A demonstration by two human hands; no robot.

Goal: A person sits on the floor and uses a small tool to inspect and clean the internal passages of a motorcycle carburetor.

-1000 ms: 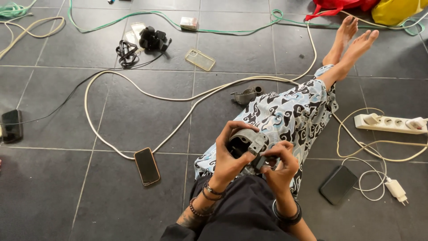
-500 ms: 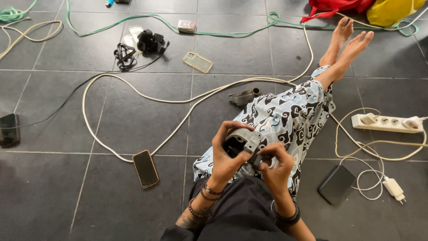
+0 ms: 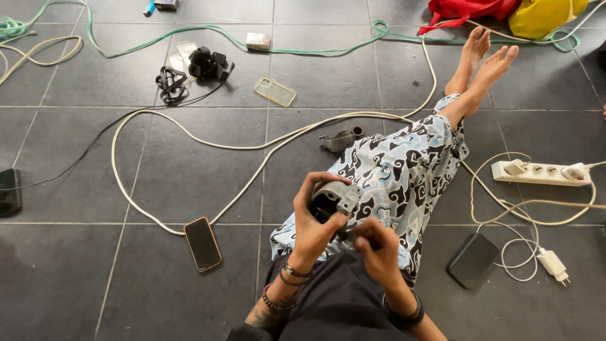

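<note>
Seemingly mid-assembly, the person sits on the dark tiled floor (image 3: 158, 177), patterned trousers (image 3: 404, 183) under the work. Over the lap, the left hand (image 3: 312, 227) grips a grey metal housing (image 3: 334, 197); the right hand (image 3: 375, 249) pinches something small at its underside, demanding steady, fine alignment.

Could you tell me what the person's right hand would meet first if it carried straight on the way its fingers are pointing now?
The right hand points up-left toward the grey metal part gripped by the left hand. It would likely meet that part's underside first; its fingertips already look to be at it, though depth is unclear.
</note>
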